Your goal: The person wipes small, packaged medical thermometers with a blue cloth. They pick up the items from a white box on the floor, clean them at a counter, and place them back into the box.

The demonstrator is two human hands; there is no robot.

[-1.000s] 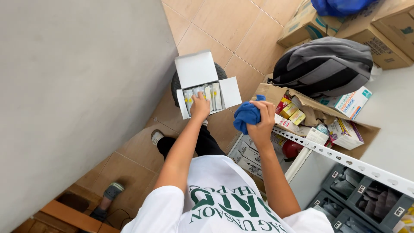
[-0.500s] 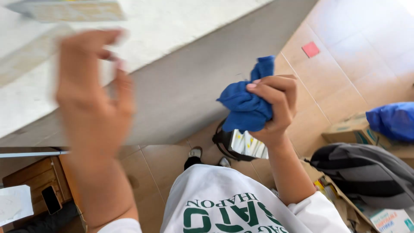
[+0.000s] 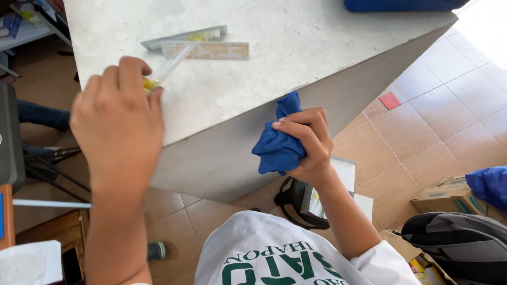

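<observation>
My left hand (image 3: 119,124) is raised over the grey stone counter (image 3: 237,84) and holds a thin clear tube with a yellow end (image 3: 166,68), tip pointing at the counter. Two flat long packets (image 3: 203,45) lie on the counter just beyond it. My right hand (image 3: 306,142) is clenched on a crumpled blue cloth (image 3: 277,145) beside the counter's edge. Below my right arm an open white box of small items (image 3: 322,198) rests on a dark round stool.
A grey backpack (image 3: 459,243) and cardboard boxes (image 3: 446,195) stand on the tiled floor at the right, with a blue bag (image 3: 488,184). A small red square (image 3: 390,100) lies on the tiles. A wooden desk with paper (image 3: 31,261) is at the lower left.
My left hand went from the open box up to the counter, now holding a thin tube. The view swung from the floor toward the counter. The right hand kept the cloth.
</observation>
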